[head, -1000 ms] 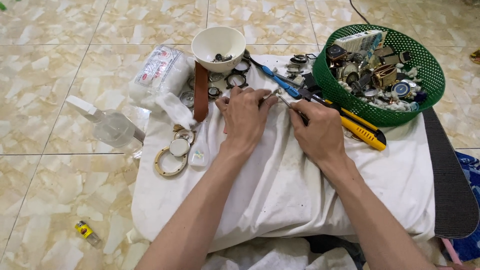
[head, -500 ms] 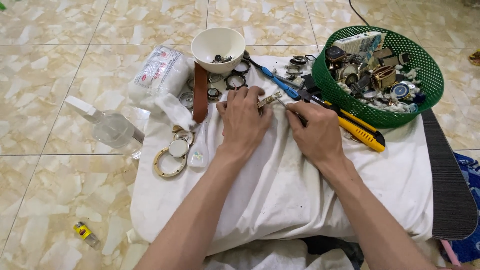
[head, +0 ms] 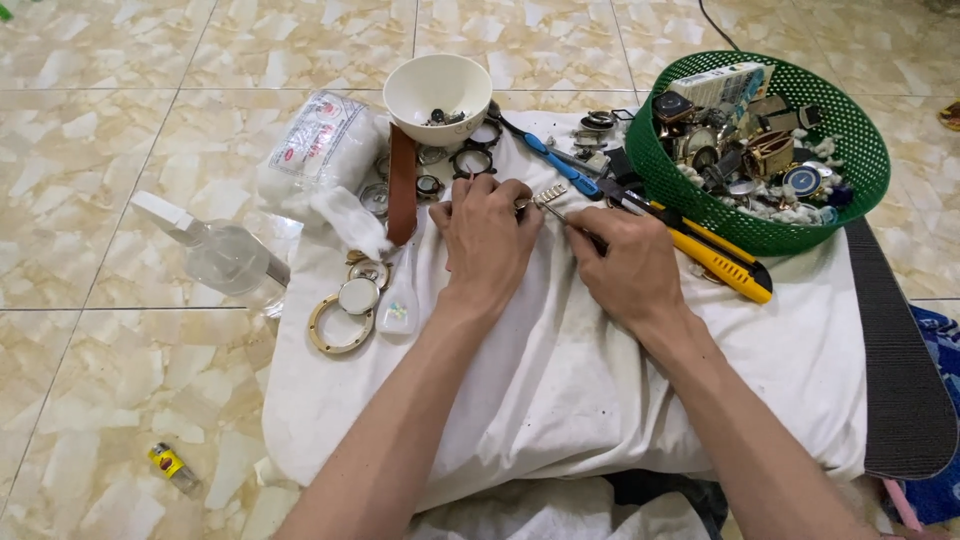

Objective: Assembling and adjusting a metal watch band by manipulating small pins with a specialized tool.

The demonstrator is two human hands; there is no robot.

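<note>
- Since a second ago the left hand [head: 487, 238] has slid slightly left, still pinching a metal watch-band segment [head: 549, 194]; work continues on the same piece.
- The right hand [head: 630, 262] stays closed on a thin tool [head: 572, 217] touching that segment.
- White cloth [head: 560, 380] over tiled floor [head: 120, 150]; green basket [head: 858, 150], white bowl [head: 437, 95] behind.

Location type: improvised watch-repair workspace on a home floor. Indicators: beige marble-pattern floor tiles [head: 130, 150]; white cloth [head: 560, 390] spread as work surface; green plastic basket [head: 850, 190] of watch parts; loose watch cases [head: 340, 325]; white bowl [head: 438, 92]; yellow utility knife [head: 715, 258].
</note>
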